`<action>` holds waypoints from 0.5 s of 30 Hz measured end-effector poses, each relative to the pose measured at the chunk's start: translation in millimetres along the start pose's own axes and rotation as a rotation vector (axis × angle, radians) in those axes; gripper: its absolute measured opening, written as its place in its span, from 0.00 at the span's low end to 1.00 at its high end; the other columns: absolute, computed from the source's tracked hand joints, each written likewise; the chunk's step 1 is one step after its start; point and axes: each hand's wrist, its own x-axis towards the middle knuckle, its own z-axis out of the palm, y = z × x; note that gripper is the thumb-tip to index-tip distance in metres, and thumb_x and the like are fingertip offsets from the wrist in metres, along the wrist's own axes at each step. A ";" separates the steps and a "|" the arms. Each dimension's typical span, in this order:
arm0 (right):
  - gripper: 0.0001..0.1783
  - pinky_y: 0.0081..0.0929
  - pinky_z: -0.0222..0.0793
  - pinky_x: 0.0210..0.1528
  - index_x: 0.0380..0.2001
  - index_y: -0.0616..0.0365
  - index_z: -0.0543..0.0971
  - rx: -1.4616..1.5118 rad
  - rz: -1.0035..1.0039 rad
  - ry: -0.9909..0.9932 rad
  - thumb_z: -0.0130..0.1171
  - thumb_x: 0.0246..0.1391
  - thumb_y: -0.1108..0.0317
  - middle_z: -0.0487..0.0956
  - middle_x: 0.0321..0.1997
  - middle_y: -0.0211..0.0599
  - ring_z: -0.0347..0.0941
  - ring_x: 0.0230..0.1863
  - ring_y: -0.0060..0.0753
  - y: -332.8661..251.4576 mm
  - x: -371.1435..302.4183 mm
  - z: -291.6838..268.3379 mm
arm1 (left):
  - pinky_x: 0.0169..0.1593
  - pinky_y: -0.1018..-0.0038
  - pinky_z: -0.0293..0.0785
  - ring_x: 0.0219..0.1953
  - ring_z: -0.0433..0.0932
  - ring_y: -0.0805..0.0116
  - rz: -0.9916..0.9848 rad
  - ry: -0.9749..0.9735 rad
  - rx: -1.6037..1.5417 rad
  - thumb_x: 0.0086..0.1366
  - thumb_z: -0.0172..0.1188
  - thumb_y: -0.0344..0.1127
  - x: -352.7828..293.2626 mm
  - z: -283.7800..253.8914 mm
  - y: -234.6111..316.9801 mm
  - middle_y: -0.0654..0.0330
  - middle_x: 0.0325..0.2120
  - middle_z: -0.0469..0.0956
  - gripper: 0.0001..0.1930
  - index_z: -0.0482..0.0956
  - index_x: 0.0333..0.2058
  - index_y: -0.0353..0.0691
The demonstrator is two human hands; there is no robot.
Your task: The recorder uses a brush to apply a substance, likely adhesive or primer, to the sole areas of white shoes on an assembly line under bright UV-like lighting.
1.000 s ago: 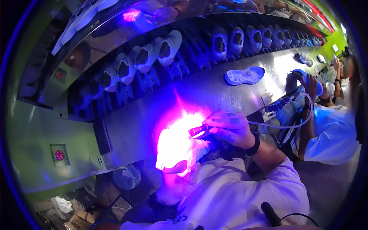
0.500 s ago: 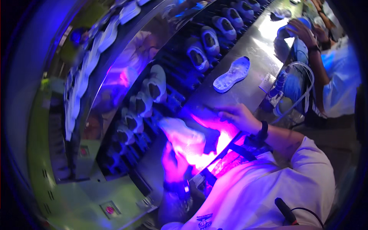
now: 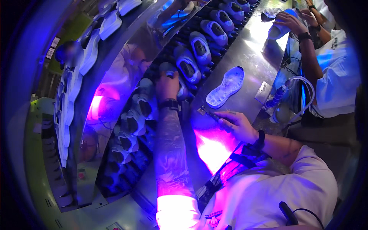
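My left hand (image 3: 167, 86) is closed over a light-coloured shoe (image 3: 183, 92) on the dark roller conveyor (image 3: 212, 70). It covers the shoe's middle; both ends show past it. My right hand (image 3: 238, 125) holds a thin, dark-handled tool with a small flat head (image 3: 203, 110), perhaps a brush, above the metal bench. Beyond that tool lies a loose white shoe sole (image 3: 225, 87), its speckled inner face up. Pink-violet light falls on the bench below my right hand and on my left sleeve.
More shoes (image 3: 200, 48) line the conveyor on both sides of my left hand. White soles (image 3: 90, 53) stand in a row on a rack at left, behind a shiny panel (image 3: 115, 76). At upper right, a co-worker's hands (image 3: 291, 23) hold a shoe near a coiled hose (image 3: 276, 99).
My left hand has moved from the lit near bench up to the conveyor, and the shoe beside it there has left that spot. The right hand still holds the tool, slightly lower.
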 end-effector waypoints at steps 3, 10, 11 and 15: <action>0.22 0.28 0.78 0.45 0.61 0.61 0.78 0.054 0.045 0.007 0.59 0.70 0.61 0.83 0.46 0.40 0.80 0.41 0.26 0.3 -3.3 -4.2 | 0.57 0.51 0.77 0.53 0.81 0.37 0.041 -0.125 -0.098 0.62 0.62 0.66 30.6 -15.9 -27.4 0.37 0.47 0.82 0.40 0.75 0.60 0.38; 0.22 0.27 0.78 0.42 0.62 0.61 0.77 0.104 0.082 -0.028 0.58 0.70 0.61 0.83 0.44 0.38 0.80 0.38 0.25 -5.0 -0.9 -6.1 | 0.58 0.55 0.76 0.54 0.81 0.42 0.109 -0.015 0.051 0.53 0.74 0.53 9.8 -29.9 -136.7 0.43 0.52 0.82 0.38 0.76 0.60 0.39; 0.22 0.27 0.78 0.42 0.62 0.61 0.77 0.045 0.039 -0.022 0.58 0.70 0.62 0.83 0.44 0.37 0.80 0.38 0.24 -4.1 -1.6 -9.5 | 0.58 0.55 0.76 0.54 0.81 0.42 0.122 -0.010 0.045 0.53 0.74 0.53 5.5 -32.8 -119.2 0.43 0.52 0.82 0.38 0.76 0.60 0.39; 0.21 0.27 0.78 0.42 0.63 0.61 0.76 0.066 0.023 -0.018 0.57 0.71 0.64 0.83 0.44 0.36 0.80 0.38 0.24 -4.2 -4.7 -3.3 | 0.59 0.51 0.74 0.54 0.80 0.40 0.049 -0.100 -0.084 0.55 0.71 0.56 -14.5 -22.7 -81.2 0.41 0.49 0.82 0.38 0.76 0.59 0.40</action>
